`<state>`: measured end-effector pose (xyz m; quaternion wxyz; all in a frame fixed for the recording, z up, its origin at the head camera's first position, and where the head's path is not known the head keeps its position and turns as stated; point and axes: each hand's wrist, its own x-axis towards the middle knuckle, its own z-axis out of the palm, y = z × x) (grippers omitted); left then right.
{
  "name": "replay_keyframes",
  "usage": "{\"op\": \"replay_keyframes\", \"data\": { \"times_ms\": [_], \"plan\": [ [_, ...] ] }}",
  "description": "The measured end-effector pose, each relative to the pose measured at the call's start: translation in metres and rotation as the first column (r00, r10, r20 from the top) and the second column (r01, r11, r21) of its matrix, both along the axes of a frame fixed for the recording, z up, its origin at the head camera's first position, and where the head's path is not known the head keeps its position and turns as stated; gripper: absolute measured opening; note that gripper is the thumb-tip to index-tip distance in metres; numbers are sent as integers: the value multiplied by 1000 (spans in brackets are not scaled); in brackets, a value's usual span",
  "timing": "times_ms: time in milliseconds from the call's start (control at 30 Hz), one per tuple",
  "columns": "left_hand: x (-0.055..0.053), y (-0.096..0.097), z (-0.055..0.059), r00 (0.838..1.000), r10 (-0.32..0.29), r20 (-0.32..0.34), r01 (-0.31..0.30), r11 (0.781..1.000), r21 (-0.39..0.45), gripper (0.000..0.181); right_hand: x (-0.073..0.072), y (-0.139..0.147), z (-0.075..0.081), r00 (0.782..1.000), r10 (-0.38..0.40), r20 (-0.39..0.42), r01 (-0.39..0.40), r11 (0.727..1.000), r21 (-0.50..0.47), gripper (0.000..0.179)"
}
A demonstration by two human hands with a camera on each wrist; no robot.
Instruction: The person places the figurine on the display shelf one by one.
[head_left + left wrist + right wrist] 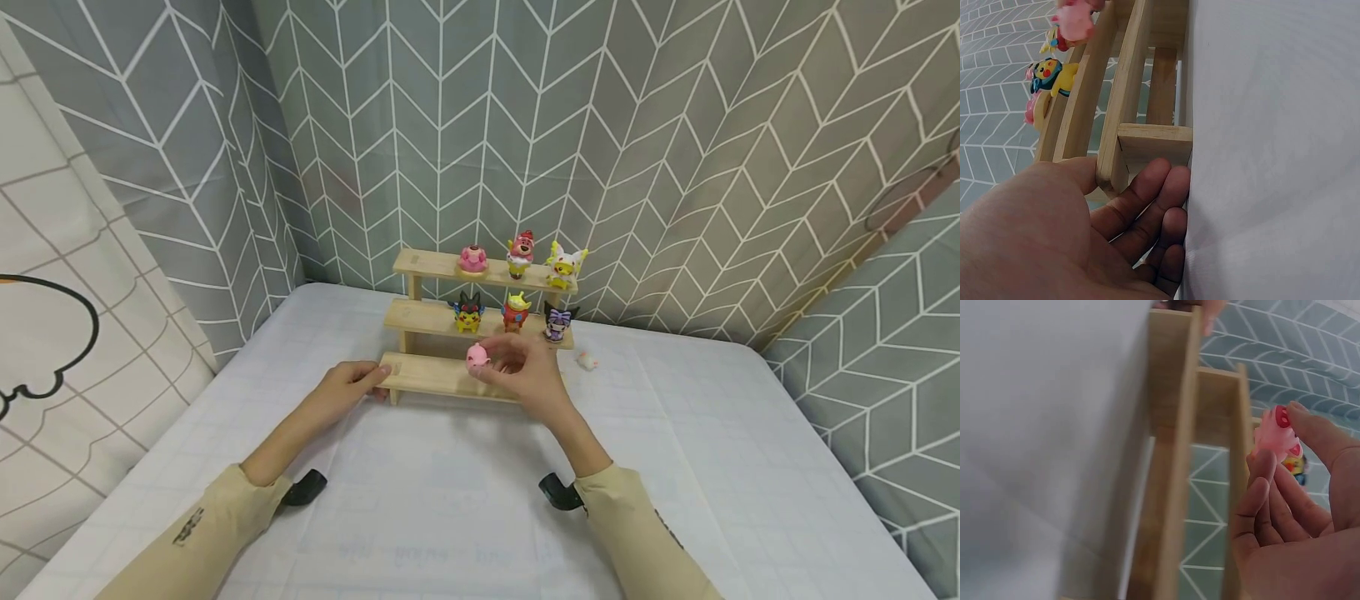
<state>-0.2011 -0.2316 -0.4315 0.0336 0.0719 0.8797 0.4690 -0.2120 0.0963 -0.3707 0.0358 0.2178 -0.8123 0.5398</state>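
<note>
My right hand [528, 375] pinches a small pink pig figurine [477, 357] between thumb and fingers, over the lowest step of a three-step wooden display shelf [427, 377]. In the right wrist view the pig figurine [1275, 433] shows its red snout close to the thumb tip. At the shelf's left end, my left hand [348, 385] grips the lowest board. Seen from the left wrist, the thumb lies against the board's edge and the fingers curl beneath it, beside the wooden leg [1154, 140].
On the top step stand a pink round figurine [473, 260], a red-and-pink bear [520, 252] and a white-and-yellow figure [564, 265]. The middle step bears a yellow figure [468, 314], a green-headed alien [516, 312] and a purple-and-black figure [557, 322]. A small whitish figurine [587, 361] lies right of the shelf.
</note>
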Motion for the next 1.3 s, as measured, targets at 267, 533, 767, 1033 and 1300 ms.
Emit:
{"op": "replay_keyframes", "data": {
  "times_ms": [267,533,767,1033,1300],
  "plan": [
    [-1,-1,-1,1000,1,4,-1,1000,8,46,-4,-1,-19,998,-34,45,29,993,112,35],
    [0,0,1,1000,1,10,-1,1000,16,44,-7,1,-21,999,-26,31,22,991,131,35],
    [1,1,1,1000,2,12,-3,1000,21,45,-5,2,-19,1000,-4,31,-1,990,138,35],
    [1,0,0,1000,0,11,0,1000,26,45,-2,5,-5,999,-31,-22,35,979,202,29],
    [1,0,1,1000,-4,6,4,999,35,44,3,16,21,996,-57,-63,67,983,173,29]
  ]
}}
